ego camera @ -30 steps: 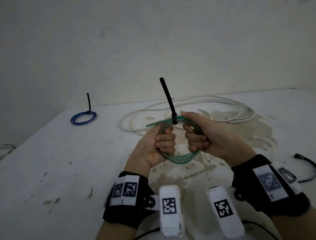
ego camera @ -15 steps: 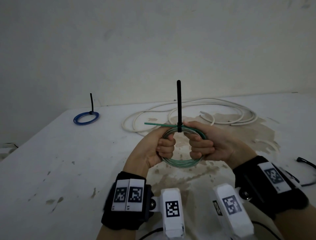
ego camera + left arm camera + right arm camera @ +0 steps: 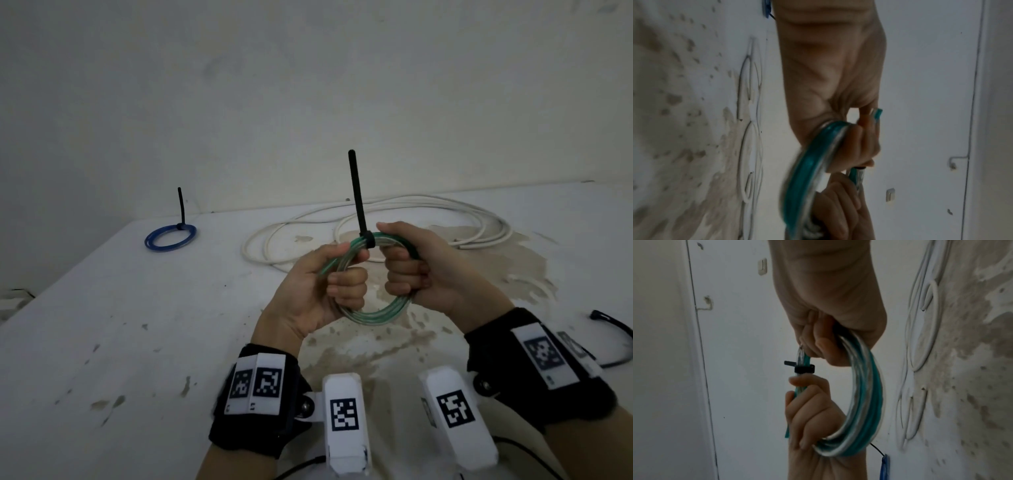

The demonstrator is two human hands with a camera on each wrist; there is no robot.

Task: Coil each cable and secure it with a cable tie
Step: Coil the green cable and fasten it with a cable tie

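Note:
Both hands hold a coil of green-and-clear cable (image 3: 380, 313) upright above the table. My left hand (image 3: 329, 277) grips its left side, fingers curled round the strands (image 3: 807, 164). On the right side my right hand (image 3: 411, 270) grips it the same way. A black cable tie (image 3: 356, 195) is closed round the top of the coil (image 3: 865, 402), between the two hands, and its tail points straight up. In the right wrist view the tie's head (image 3: 804, 369) sits just above my left thumb. The cable's cut end (image 3: 877, 113) pokes out past my left fingers.
A blue coil (image 3: 170, 236) with its own black tie lies at the table's far left. A long white cable (image 3: 376, 219) lies loose at the back. A black cable tie (image 3: 613, 323) lies by the right edge. The white table (image 3: 137, 325) is stained and chipped.
The tie's tail swung from leaning left to upright. The cable's loose green end, which stuck out to the left, is now tucked against my left hand.

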